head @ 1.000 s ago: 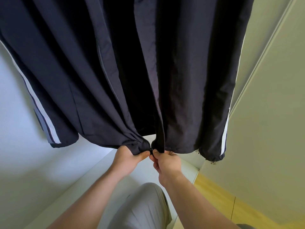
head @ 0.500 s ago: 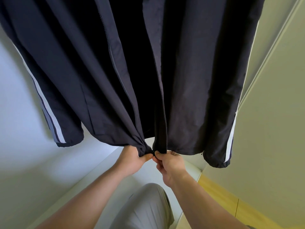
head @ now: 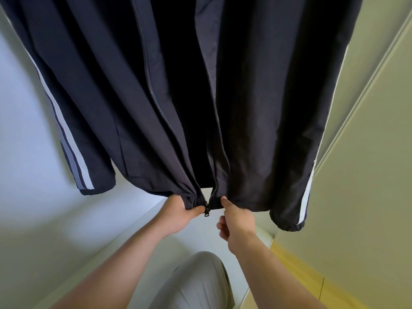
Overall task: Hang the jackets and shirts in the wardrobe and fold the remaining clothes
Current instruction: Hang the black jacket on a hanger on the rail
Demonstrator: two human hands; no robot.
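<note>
A dark navy jacket (head: pixel 256 97) with white stripes down its sleeves hangs in front of me and fills the upper view. Its front is unzipped, and the two zip edges meet at the bottom hem. My left hand (head: pixel 176 216) pinches the left hem corner beside the zip slider (head: pixel 206 212). My right hand (head: pixel 237 219) pinches the right hem corner, its thumb on the fabric. The jacket's top and whatever it hangs from are out of view.
A pale wardrobe side panel (head: pixel 367 152) stands close on the right. A white wall (head: pixel 26 152) lies on the left. Below are a white base ledge (head: pixel 142 228), my grey trouser leg (head: pixel 198 284) and yellow wooden floor (head: pixel 296 266).
My hands, pressed together at the zip base before, have drawn slightly apart. The zip slider now hangs visible between them. The view has tilted a little, so the jacket sits lower right.
</note>
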